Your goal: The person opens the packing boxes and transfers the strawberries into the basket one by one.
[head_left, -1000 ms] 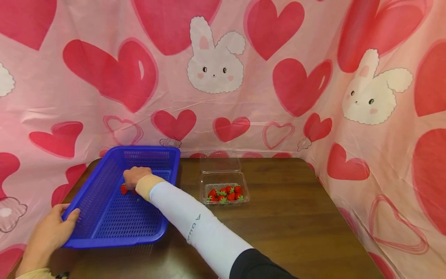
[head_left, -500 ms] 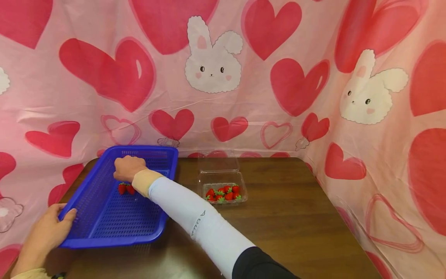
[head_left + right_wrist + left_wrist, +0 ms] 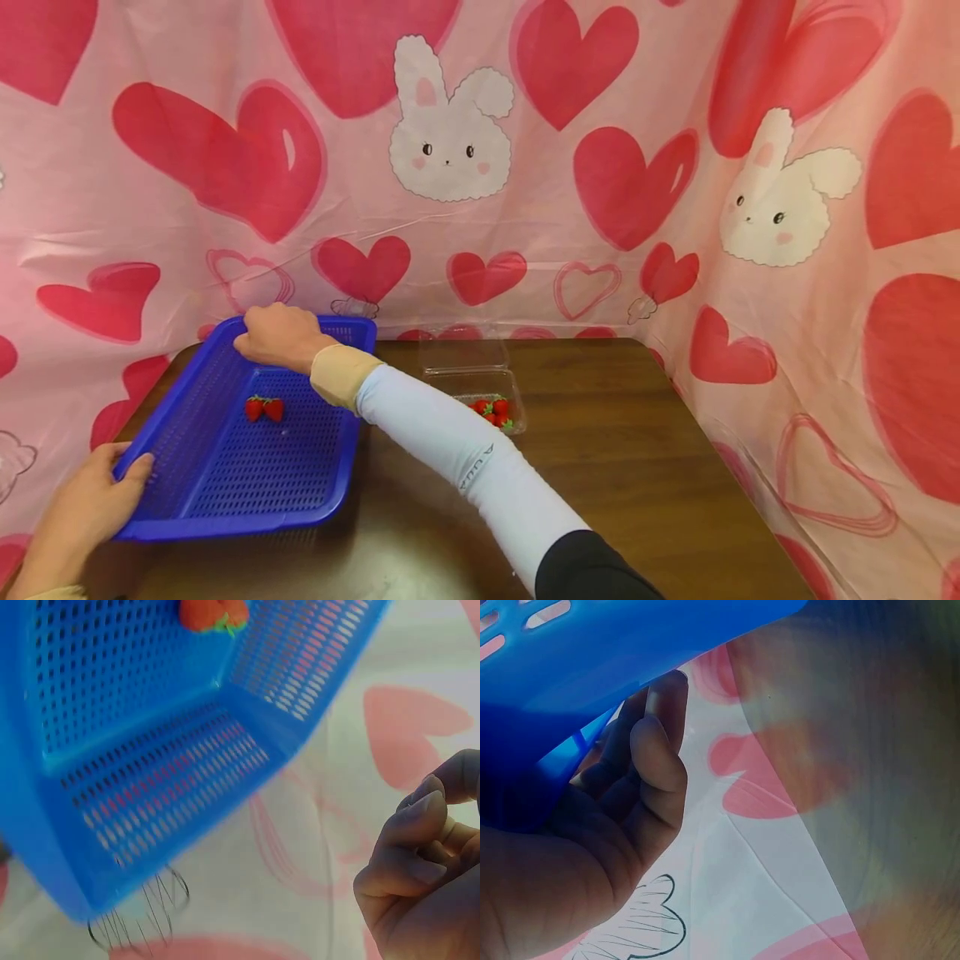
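Note:
A blue plastic basket [image 3: 255,479] with slotted walls stands at the table's left, appearing tilted. My left hand [image 3: 90,500] grips its near left rim, the thumb on the inner side; the left wrist view shows those fingers [image 3: 660,754] bent at the edge. Two red strawberries [image 3: 264,409] with green leaves lie side by side on the basket floor; both show partly in the right wrist view [image 3: 214,613]. My right hand [image 3: 281,335] is raised over the basket's far part. Its fingers [image 3: 409,825] are curled in the right wrist view, and nothing shows between them.
Right of the basket, a clear hinged plastic box [image 3: 519,400] stands with its lid [image 3: 465,354] raised. Several strawberries [image 3: 492,408] lie in it, partly covered by my right sleeve [image 3: 420,425]. A pink heart-print cloth [image 3: 555,208] hangs behind the brown table [image 3: 615,467].
My right hand has risen from the strawberries toward the basket's far rim, uncovering both berries. The sleeve now covers part of the clear box. My left hand keeps its grip on the rim.

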### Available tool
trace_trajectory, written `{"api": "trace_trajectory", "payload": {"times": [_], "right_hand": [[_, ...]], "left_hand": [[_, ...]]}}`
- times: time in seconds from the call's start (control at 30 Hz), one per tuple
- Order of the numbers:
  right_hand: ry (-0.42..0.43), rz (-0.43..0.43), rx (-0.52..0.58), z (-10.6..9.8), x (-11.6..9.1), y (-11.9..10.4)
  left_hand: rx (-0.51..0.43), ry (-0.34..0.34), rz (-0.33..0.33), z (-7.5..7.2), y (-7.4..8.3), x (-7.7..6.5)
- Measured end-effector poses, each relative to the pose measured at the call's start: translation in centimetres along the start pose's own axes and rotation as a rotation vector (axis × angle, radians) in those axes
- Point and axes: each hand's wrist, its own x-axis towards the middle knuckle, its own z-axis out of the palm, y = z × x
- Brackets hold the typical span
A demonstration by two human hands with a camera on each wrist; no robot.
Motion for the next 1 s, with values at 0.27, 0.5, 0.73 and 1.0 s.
{"api": "trace_trajectory", "payload": {"times": [0.27,0.5,0.73,1.0], "right_hand": [[0.118,-0.113,-0.021,-3.2,-1.5,4.4],[0.212,-0.131,-0.009,-5.3,-2.9,8.3],[0.244,-0.128,-0.066,-6.5,-5.0,12.1],[0.327,-0.143,-0.064,-5.6,-7.6,16.9]], "left_hand": [[0.023,-0.011,-0.012,0.0,0.0,-0.2],[0.012,-0.025,-0.021,-0.3,0.3,-0.1],[-0.001,-0.020,-0.015,-0.1,0.5,0.0],[0.006,-0.004,-0.016,0.1,0.5,-0.2]]}}
